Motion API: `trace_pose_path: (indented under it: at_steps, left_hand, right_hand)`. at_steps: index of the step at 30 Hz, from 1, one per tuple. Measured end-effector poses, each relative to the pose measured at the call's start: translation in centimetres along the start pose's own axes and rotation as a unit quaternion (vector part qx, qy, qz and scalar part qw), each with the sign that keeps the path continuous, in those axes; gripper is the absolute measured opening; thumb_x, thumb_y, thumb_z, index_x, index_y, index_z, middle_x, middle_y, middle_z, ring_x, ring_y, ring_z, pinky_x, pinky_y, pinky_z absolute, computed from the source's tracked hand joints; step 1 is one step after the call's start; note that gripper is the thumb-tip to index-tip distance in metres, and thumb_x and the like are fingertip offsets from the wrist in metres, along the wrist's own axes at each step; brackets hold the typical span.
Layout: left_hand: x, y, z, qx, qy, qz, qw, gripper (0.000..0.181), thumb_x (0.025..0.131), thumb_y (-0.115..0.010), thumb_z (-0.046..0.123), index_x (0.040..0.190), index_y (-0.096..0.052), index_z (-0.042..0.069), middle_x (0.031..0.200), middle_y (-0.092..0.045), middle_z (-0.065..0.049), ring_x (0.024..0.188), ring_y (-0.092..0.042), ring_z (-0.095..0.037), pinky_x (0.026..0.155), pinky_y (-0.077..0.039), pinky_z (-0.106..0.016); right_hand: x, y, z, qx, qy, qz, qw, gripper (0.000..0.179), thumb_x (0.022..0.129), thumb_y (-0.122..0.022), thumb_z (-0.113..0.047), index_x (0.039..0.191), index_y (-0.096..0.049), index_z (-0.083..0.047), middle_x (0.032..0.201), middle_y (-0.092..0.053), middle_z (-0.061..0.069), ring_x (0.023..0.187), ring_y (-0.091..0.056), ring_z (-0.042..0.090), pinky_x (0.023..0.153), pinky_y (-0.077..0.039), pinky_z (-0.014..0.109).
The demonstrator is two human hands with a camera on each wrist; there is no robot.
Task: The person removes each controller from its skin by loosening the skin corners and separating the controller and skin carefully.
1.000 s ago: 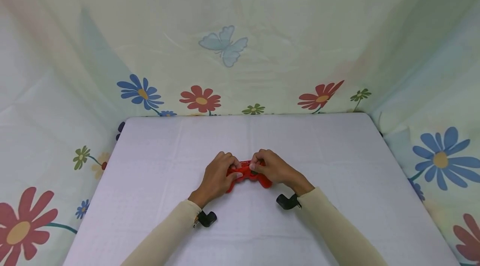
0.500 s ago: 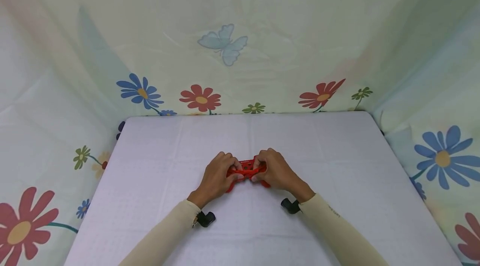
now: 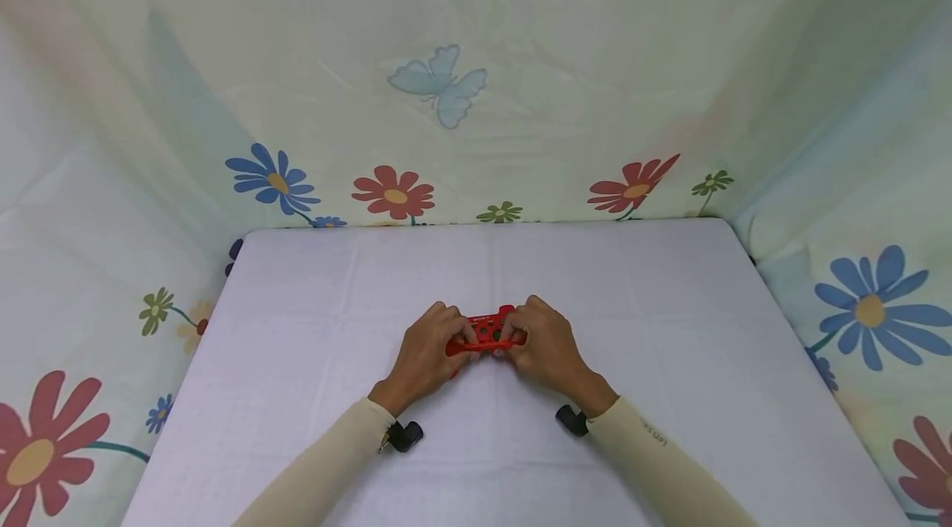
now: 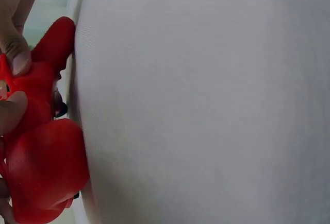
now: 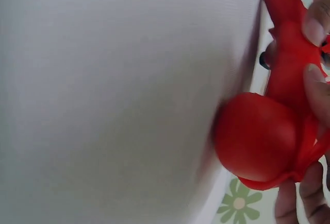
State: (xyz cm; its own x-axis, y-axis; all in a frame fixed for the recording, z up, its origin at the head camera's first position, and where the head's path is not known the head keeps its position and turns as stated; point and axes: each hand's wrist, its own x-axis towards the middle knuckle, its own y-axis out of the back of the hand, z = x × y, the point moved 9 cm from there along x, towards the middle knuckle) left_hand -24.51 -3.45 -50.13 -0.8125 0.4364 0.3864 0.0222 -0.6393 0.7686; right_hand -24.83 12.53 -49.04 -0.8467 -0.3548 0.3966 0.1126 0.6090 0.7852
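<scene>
Between both hands a red game controller [image 3: 483,319] with SONY lettering sits low over the table, its lettered face showing. A thin red silicone cover [image 3: 488,347] is pulled back across its near side, its edge stretched as a band. My left hand [image 3: 427,349] pinches the cover from the left, thumb near me and fingers over the edge. From the right, my right hand [image 3: 550,348] pinches it the same way. In the left wrist view the covered rounded grip [image 4: 49,167] fills the lower left. The right wrist view shows the other rounded grip [image 5: 258,136], with fingertips at a peeled rim.
A white cloth covers the table [image 3: 335,279]. Behind and beside it hangs a pale curtain [image 3: 543,97] printed with flowers and a butterfly. A small black wrist camera [image 3: 405,436] shows under the left wrist, another black camera [image 3: 571,420] under the right.
The right hand has shifted from the controller's face to the cover's edge. The cover is drawn back toward me, baring the SONY lettering and button area. The left hand stays nearly in place.
</scene>
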Motion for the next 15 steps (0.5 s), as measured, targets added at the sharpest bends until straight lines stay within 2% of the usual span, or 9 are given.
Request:
trace_pose_path:
  at_steps: [4, 8, 12, 15]
  left_hand:
    - [-0.1, 0.0, 0.3, 0.015, -0.021, 0.011, 0.9996, 0.023, 0.081, -0.094, 0.016, 0.085, -0.072, 0.023, 0.085, -0.068, 0.011, 0.082, -0.048, -0.007, 0.068, -0.044, -0.021]
    - [-0.2, 0.2, 0.5, 0.025, -0.04, 0.023, 0.9986, 0.024, 0.079, -0.095, 0.014, 0.081, -0.073, 0.023, 0.086, -0.072, 0.011, 0.081, -0.048, -0.008, 0.067, -0.046, -0.021]
    - [-0.2, 0.4, 0.6, 0.044, -0.054, 0.034, 0.997, 0.023, 0.077, -0.096, 0.013, 0.078, -0.075, 0.024, 0.084, -0.071, 0.013, 0.08, -0.048, -0.007, 0.066, -0.048, -0.021]
    - [-0.3, 0.7, 0.7, 0.059, -0.061, 0.037, 0.9958, 0.019, 0.078, -0.096, 0.018, 0.08, -0.079, 0.027, 0.084, -0.072, 0.015, 0.08, -0.047, -0.006, 0.064, -0.047, -0.019]
  right_hand:
    - [-0.2, 0.3, -0.4, -0.009, 0.025, 0.0, 0.9996, 0.027, 0.069, -0.09, 0.002, 0.073, -0.078, -0.021, 0.075, -0.064, -0.011, 0.079, -0.048, 0.005, 0.061, -0.046, 0.02]
    - [-0.4, 0.5, -0.7, -0.024, 0.046, -0.019, 0.9985, 0.022, 0.071, -0.098, -0.012, 0.079, -0.082, -0.024, 0.081, -0.071, -0.012, 0.085, -0.05, 0.006, 0.067, -0.05, 0.023]
    - [-0.8, 0.8, -0.8, -0.035, 0.058, -0.024, 0.9974, 0.023, 0.07, -0.102, -0.023, 0.086, -0.086, -0.024, 0.085, -0.074, -0.01, 0.088, -0.052, 0.008, 0.071, -0.054, 0.026]
    - [-1.0, 1.1, -0.7, -0.027, 0.057, -0.022, 0.9978, 0.026, 0.069, -0.102, -0.024, 0.09, -0.087, -0.024, 0.087, -0.073, -0.009, 0.089, -0.053, 0.008, 0.071, -0.053, 0.026]
